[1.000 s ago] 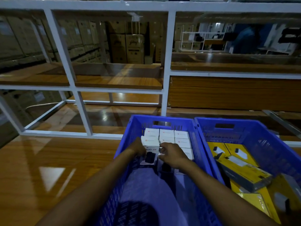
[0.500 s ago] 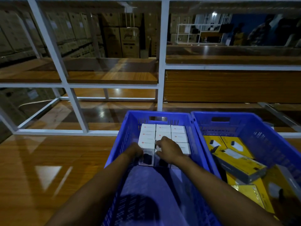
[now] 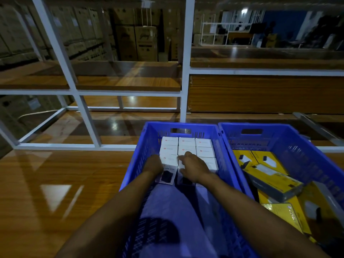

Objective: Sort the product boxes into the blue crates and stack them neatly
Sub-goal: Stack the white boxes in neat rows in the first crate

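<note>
Seen from the person's own head, two bare forearms are reaching up from the bottom edge of the frame into a blue crate (image 3: 178,126) that is sitting just right of centre on a glossy wooden table (image 3: 65,183). White boxes (image 3: 186,146) are standing packed in three columns against the crate's far wall, touching one another, their tops showing small red logos. The left hand (image 3: 152,165) is pressing against the left side of the nearest left box (image 3: 170,162), whose front face is showing a dark product picture. Its fingers are dipping out of sight between that box and the crate wall, so whether they are gripping it cannot be told. The right hand (image 3: 193,167) is lying on the middle box of the near row, fingers mostly straight and loosely spread, the index finger stretching toward the upper left, holding nothing. A pale sheet (image 3: 171,211) is covering the crate floor nearer the viewer, under the arms. A second blue crate (image 3: 279,139) is standing right beside the first, filling the lower right of the frame. Yellow boxes (image 3: 268,160) are lying in it loosely, some flat, one tilting across the others. Behind the crates, a white metal rack (image 3: 184,71) with wooden shelves is crossing the upper half of the frame, and brown cardboard cartons (image 3: 137,41) are standing stacked in the dim upper left background.
</note>
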Motion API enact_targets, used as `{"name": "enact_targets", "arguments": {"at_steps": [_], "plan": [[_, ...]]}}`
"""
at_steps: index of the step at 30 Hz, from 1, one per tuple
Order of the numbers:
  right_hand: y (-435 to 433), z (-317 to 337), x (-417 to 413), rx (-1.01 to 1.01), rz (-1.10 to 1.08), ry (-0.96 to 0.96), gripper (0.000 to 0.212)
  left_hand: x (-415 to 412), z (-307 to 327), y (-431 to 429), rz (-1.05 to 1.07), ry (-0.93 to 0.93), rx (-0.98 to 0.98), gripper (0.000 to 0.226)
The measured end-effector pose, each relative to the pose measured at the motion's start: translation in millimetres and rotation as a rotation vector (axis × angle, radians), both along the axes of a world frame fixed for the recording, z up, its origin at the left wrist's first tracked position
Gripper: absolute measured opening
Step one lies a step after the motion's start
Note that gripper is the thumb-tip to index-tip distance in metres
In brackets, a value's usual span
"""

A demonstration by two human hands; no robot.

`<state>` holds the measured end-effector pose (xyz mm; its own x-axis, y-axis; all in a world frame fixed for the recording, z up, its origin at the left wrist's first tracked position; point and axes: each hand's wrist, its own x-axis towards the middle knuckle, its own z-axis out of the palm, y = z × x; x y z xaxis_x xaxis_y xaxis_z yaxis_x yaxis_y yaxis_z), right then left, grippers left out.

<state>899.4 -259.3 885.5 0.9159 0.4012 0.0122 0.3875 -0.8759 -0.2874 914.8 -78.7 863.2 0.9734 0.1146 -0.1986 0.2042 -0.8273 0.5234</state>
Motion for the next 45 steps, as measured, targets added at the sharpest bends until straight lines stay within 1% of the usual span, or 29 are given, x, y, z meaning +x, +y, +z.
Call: {"name": "enact_targets", "arguments": {"at_steps": [3, 7, 13, 17, 22, 26, 28, 30, 32, 35, 36, 39, 42, 43, 45], "plan": [[0.2, 0.0, -0.5, 0.031, 0.009, 0.005, 0.041, 5.9, 13.4, 5.0, -0.041, -0.018, 0.048, 0.026], [1.5, -0.8, -1.2, 0.010, 0.002, -0.001, 0.038, 5.3, 20.7, -0.3, -0.077, 0.044, 0.125, 0.033], [2.4, 1.0, -2.3, -0.016, 0.002, -0.004, 0.045, 8.2, 20.4, -4.0, -0.088, 0.054, 0.157, 0.031], [2.5, 2.6, -4.7, -0.028, 0.025, -0.085, 0.053, 7.8, 24.2, -6.5, -0.146, 0.116, 0.185, 0.034], [1.9, 0.5, -5.9, -0.138, 0.068, -0.125, 0.048, 4.8, 28.4, -9.1, -0.164, 0.190, 0.148, 0.036], [-1.0, 0.4, -5.6, -0.154, 0.080, -0.128, 0.054, 16.0, 25.3, -8.5, -0.152, 0.311, 0.037, 0.040], [-1.6, 0.5, -5.5, -0.145, 0.076, -0.122, 0.054, 13.0, 32.6, -12.5, -0.112, 0.331, -0.015, 0.041], [-1.6, 1.2, -6.2, -0.124, 0.065, -0.107, 0.052, 9.9, 36.3, -17.3, -0.052, 0.299, -0.001, 0.053], [-2.2, 1.7, -6.5, -0.098, 0.053, -0.099, 0.048, 7.2, 36.3, -19.3, -0.014, 0.202, 0.062, 0.074], [-3.1, 4.1, -7.1, -0.062, 0.029, -0.087, 0.044, 7.0, 35.8, -20.7, -0.012, 0.171, 0.032, 0.091], [-3.8, 5.0, -7.3, -0.056, 0.022, -0.079, 0.047, 11.9, 31.5, -20.0, -0.012, 0.174, 0.002, 0.094], [-5.5, 7.9, -8.7, -0.049, 0.003, -0.057, 0.056, 10.3, 32.8, -21.0, -0.042, 0.171, 0.015, 0.101], [-5.2, 8.3, -11.2, -0.043, -0.005, -0.045, 0.056, 0.6, 41.3, -24.4, -0.074, 0.174, 0.065, 0.095], [-5.4, 8.0, -11.5, -0.040, -0.007, -0.042, 0.056, 0.8, 41.1, -24.8, -0.080, 0.184, 0.080, 0.097], [-6.9, 8.9, -12.4, -0.028, -0.016, -0.030, 0.055, 1.8, 42.3, -25.2, -0.107, 0.210, 0.100, 0.107]]}}
